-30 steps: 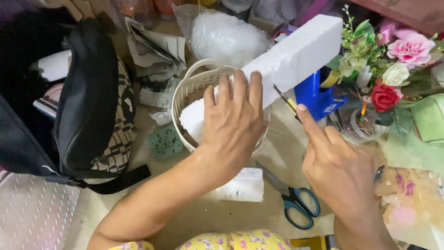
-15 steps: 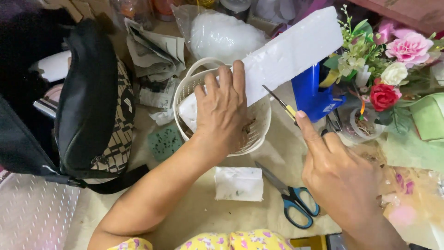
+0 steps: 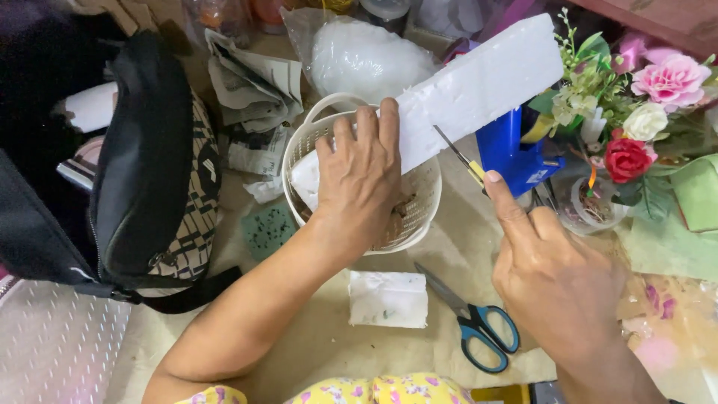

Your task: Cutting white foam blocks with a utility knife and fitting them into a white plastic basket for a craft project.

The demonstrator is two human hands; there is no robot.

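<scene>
My left hand [image 3: 360, 179] grips a long white foam block [image 3: 479, 88], holding it slanted over a round white basket [image 3: 419, 224]. My right hand [image 3: 550, 273] holds a thin utility knife [image 3: 458, 157] with a yellow handle, index finger stretched along it, the blade touching the block's lower edge. Only part of the knife shows; the hand hides the rest of its handle.
A small white foam piece [image 3: 387, 299] and blue-handled scissors [image 3: 471, 322] lie in front of the basket. A black bag [image 3: 142, 164] sits left, a green sponge [image 3: 268, 228] beside it. Artificial flowers [image 3: 643, 112], a blue tool [image 3: 516, 150] and a plastic bag [image 3: 359, 52] stand behind.
The foam block has tilted and shifted slightly, the left hand sliding lower along it. The right hand brought the knife blade up against the block's lower edge.
</scene>
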